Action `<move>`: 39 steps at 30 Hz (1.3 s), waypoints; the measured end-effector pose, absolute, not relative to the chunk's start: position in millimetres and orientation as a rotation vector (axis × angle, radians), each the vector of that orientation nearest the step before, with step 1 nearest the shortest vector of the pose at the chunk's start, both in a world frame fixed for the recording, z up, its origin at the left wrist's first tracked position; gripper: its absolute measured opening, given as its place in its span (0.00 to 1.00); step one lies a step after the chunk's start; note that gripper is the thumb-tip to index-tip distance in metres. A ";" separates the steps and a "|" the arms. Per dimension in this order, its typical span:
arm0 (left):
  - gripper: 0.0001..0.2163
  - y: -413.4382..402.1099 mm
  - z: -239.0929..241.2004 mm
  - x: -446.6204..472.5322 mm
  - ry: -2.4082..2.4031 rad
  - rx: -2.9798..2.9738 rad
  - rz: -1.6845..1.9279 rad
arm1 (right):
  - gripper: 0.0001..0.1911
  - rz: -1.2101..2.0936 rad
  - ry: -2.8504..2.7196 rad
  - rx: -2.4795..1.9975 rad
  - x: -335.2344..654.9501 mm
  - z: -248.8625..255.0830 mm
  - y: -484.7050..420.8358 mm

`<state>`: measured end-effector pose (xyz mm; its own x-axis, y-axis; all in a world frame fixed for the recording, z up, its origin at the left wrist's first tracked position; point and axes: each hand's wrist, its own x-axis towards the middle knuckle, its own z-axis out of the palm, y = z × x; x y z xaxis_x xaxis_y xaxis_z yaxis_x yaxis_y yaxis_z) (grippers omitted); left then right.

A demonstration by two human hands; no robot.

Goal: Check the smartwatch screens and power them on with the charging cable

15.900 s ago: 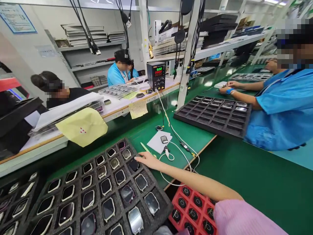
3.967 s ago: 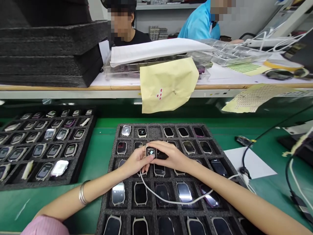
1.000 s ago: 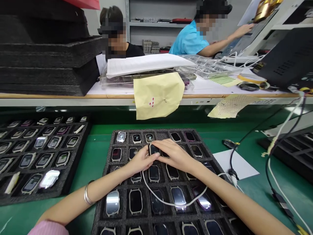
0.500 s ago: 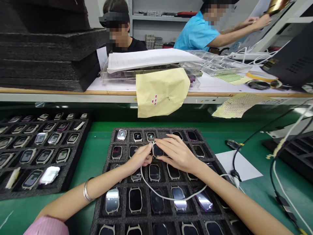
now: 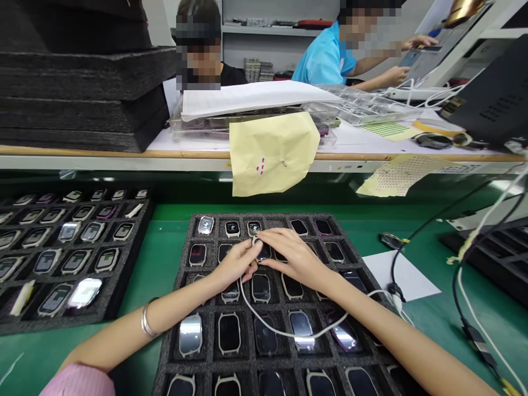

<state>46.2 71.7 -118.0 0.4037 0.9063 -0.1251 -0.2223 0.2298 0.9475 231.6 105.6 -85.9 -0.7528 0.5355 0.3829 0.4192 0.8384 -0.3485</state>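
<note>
My left hand [image 5: 234,265] is closed, pinching the end of a white charging cable [image 5: 284,333] beside a smartwatch [image 5: 264,252]. From that grip the cable loops down over the tray and passes under my right forearm. My right hand [image 5: 297,256] holds the same watch, with the fingers along its top edge and the thumb below, partly covering it. Both hands are above the second row of a black foam tray [image 5: 208,308]. Strapless watches sit in its compartments; a watch [image 5: 254,228] just beyond my hands has a lit screen.
Another foam tray of watches [image 5: 136,242] lies at left. A white paper [image 5: 412,280] and black cables [image 5: 394,269] are at right. Ahead, a shelf edge [image 5: 185,163] carries stacked black foam [image 5: 82,121] and a hanging yellow paper [image 5: 274,154]. Two people work behind it.
My right hand has shifted slightly left, its fingers drawn closer over the watch. The left hand keeps its pinch. The person in blue has lowered their hands.
</note>
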 end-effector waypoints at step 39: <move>0.17 61.5 -109.2 33.3 0.746 1.010 0.841 | 0.21 0.276 -2.304 -1.388 253.6 -83.7 133.8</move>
